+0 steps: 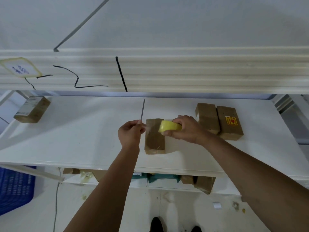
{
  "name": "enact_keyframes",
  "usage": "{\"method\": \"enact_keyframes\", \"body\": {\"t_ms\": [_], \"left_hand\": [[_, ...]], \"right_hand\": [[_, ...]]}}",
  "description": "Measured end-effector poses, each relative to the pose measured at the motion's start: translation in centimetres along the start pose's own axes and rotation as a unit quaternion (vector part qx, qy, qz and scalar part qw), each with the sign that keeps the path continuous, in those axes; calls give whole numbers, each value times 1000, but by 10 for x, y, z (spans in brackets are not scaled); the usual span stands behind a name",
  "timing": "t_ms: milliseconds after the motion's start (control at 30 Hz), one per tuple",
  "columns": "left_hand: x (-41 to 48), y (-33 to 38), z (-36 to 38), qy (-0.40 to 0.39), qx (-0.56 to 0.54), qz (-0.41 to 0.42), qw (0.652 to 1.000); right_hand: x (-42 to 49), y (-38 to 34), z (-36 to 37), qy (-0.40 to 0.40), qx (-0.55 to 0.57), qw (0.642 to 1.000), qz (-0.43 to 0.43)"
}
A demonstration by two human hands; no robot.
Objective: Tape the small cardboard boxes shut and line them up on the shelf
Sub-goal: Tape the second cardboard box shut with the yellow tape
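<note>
The clear strip stretched between my hands could fold back on itself or catch my skin before it lands, since it is nearly invisible against the box (154, 139) and I cannot tell how taut it is. If I bring it down crooked it will miss the flap seam and the lid will not hold. If I press on one side only, the light box may skid on the smooth white shelf (83, 139), because neither hand is steadying it. My left hand (131, 132) sits just left of the box's far end, wrist bent back, thumb and forefinger pinched together on the free end of the tape. My right hand (187, 129) reaches in from the right over the same end, its fingers curled round the yellow tape roll (168, 126), which hangs over the top of the box. Both forearms are stretched well forward. The box lies lengthwise toward me in the middle of the shelf. Two more boxes (208, 118) stand side by side to its right, and another box (32, 109) is well apart at the far left.
</note>
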State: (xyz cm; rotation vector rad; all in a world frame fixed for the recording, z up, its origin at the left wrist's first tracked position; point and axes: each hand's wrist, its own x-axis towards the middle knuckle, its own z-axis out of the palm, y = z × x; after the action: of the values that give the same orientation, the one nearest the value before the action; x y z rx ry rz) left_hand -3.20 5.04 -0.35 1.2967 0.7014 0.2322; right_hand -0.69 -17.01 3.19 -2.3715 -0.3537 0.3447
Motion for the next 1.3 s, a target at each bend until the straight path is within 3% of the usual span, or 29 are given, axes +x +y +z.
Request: {"method": "enact_keyframes", "body": {"t_ms": [100, 300, 500, 667, 1033, 1300], "left_hand": [[1, -5, -5, 5, 6, -8, 1000], [4, -26, -13, 20, 23, -52, 998], [-3, -44, -6, 77, 85, -19, 993], [-3, -44, 1, 118, 118, -15, 986], [5, -61, 1, 110, 173, -35, 978], [16, -54, 3, 64, 295, -54, 952]], "right_hand": [[5, 14, -2, 19, -29, 999, 37], [23, 26, 6, -27, -46, 997, 58], [45, 30, 7, 38, -156, 985, 64], [65, 28, 12, 28, -217, 974, 62], [85, 31, 25, -3, -274, 957, 92], [84, 28, 30, -9, -235, 962, 137]]}}
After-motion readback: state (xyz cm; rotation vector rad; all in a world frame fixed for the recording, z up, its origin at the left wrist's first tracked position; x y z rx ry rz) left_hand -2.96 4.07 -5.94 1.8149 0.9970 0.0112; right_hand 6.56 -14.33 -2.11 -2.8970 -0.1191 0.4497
